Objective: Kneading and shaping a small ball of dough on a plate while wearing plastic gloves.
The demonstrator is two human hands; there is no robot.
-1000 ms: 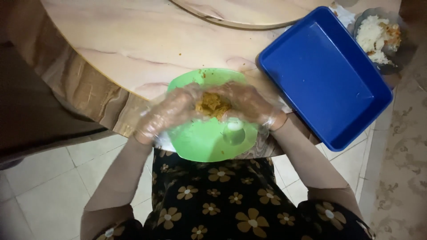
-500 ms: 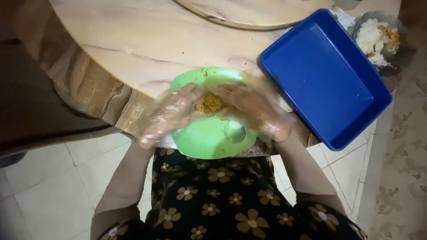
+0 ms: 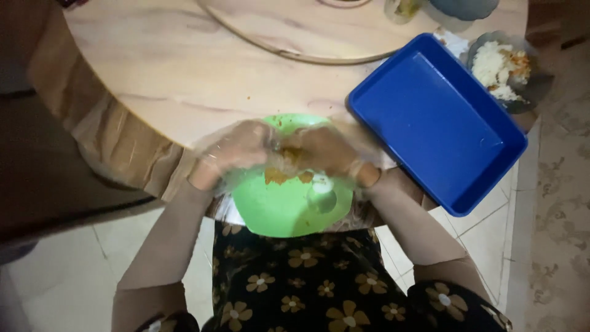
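Green plastic bowl point(image 3: 289, 206) sits at the near edge of the wooden counter point(image 3: 184, 67), partly over the lap. Both hands wear clear plastic gloves; the left hand point(image 3: 236, 154) and right hand point(image 3: 329, 152) are cupped closed together around a lump of orange-brown food point(image 3: 287, 161) above the bowl. Just right lies a blue tray point(image 3: 436, 120).

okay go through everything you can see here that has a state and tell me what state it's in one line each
left hand: in a clear plastic glove, pressed against the food lump
right hand: gloved too, cupped on the same lump
food lump: brownish, squeezed between both hands over the bowl
green bowl: upright at the table edge, smeared, nearly empty
blue tray: flat on the table, empty
dark bowl: holds white rice-like food
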